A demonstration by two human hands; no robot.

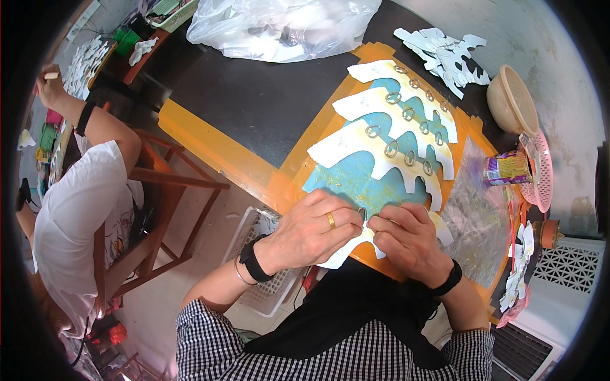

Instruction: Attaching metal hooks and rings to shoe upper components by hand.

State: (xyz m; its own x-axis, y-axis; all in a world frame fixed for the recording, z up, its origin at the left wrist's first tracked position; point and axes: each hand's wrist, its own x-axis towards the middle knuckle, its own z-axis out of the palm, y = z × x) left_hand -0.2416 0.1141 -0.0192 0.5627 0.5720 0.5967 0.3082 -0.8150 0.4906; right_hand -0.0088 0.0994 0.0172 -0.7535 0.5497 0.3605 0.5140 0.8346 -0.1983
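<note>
Left fingers (345,220) and right fingers (406,221) pinch the white cutout (348,251) between them.

Bright, diffuse light is spread across the black tabletop (248,108); glare is caught on a clear plastic bag (286,25), straight edges are bent by fisheye distortion, and corners are blackened.

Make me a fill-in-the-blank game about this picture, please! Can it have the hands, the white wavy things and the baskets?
1. The hand wearing a gold ring is the person's ____ one.
2. On the right hand's wrist, the band is coloured ____.
3. Beyond both hands, the number of white wavy pieces lying in view on the blue surface is ____.
4. Near the beige basket is another basket, coloured ____.

Missing words: left; black; three; pink.
</note>
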